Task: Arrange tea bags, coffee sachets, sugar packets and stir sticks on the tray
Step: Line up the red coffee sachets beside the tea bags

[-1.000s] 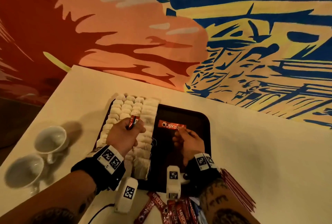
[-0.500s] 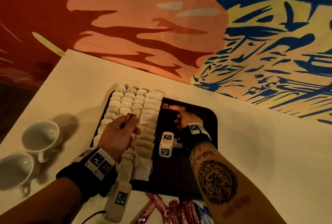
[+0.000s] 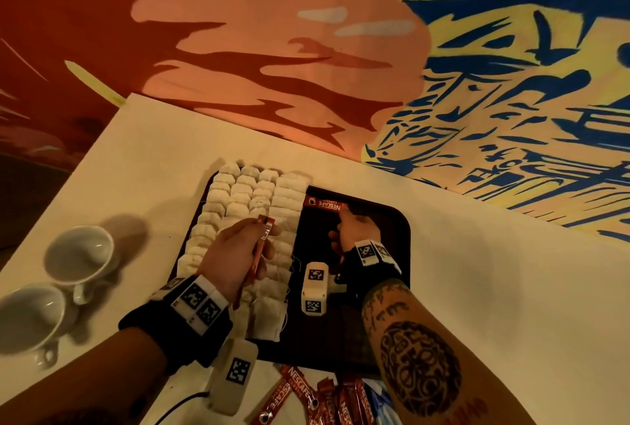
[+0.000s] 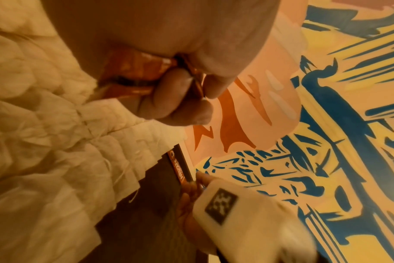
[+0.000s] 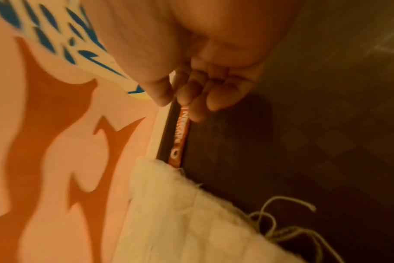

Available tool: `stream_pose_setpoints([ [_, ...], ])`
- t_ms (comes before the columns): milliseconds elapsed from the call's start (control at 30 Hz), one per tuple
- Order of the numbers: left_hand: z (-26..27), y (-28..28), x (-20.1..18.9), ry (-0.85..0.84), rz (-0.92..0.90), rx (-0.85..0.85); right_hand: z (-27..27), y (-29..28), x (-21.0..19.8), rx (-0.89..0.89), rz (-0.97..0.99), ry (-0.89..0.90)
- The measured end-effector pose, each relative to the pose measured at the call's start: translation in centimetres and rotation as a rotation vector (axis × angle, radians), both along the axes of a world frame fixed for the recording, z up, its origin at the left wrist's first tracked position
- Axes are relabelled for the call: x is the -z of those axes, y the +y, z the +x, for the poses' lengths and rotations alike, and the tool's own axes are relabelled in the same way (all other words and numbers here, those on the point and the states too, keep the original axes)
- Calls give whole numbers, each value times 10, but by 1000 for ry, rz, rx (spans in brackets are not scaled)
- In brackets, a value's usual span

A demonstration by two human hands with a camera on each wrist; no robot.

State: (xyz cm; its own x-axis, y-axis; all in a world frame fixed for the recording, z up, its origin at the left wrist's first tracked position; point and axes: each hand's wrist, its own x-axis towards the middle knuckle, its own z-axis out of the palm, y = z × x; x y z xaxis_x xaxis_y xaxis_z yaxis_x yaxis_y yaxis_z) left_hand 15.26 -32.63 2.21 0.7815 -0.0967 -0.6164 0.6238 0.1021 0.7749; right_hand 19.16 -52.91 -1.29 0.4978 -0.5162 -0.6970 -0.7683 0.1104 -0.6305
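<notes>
A black tray (image 3: 317,237) carries rows of white tea bags (image 3: 245,199) on its left half. One red coffee sachet (image 3: 325,203) lies flat along the tray's far rim, its left end against the tea bags. My right hand (image 3: 351,220) pinches that sachet's right end, thumb on the rim side (image 5: 175,99). My left hand (image 3: 262,237) hovers over the tea bags and grips a few red coffee sachets (image 3: 260,247) upright between thumb and fingers (image 4: 184,92). The right wrist view shows the laid sachet (image 5: 180,135) beside the tea bags (image 5: 180,213).
Two white cups (image 3: 80,254) lie on the white table left of the tray. Several loose coffee sachets (image 3: 306,394) and a blue packet (image 3: 378,397) sit at the near edge under my arms. A painted wall stands right behind the table.
My right hand carried the sachet from the tray's middle to its far rim and set it down beside the tea bags. My left hand stayed over the tea bags with its sachets.
</notes>
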Motion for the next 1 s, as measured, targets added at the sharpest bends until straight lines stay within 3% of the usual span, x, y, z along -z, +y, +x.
stream_pose_setpoints([
  [67, -1, -4, -5, -53, 1, 70, -10, 11, -12, -69, 48, -147],
  [200, -5, -15, -12, -222, 186, 189, -32, 28, -45, -427, 93, -385],
  [367, -7, -20, -14, -376, 304, 194, -49, 30, -62, -625, -89, -580],
  [500, -11, -21, -24, -383, 249, 192, -56, 21, -71, -556, -96, -623],
  [633, -13, -13, -32, -91, 18, 162, -63, 8, -79, -450, -41, -703],
  [733, -14, -8, -27, -36, -152, 118, -70, 4, -77, -494, -13, -735],
  [800, -14, -8, -26, -81, -103, 77, -75, 0, -74, -512, 12, -702],
  [933, -12, -11, -25, -324, 235, 75, -80, -5, -73, -453, 196, -561],
  [1000, -11, -13, -22, -390, 317, 89, -82, -1, -70, -442, 173, -520],
])
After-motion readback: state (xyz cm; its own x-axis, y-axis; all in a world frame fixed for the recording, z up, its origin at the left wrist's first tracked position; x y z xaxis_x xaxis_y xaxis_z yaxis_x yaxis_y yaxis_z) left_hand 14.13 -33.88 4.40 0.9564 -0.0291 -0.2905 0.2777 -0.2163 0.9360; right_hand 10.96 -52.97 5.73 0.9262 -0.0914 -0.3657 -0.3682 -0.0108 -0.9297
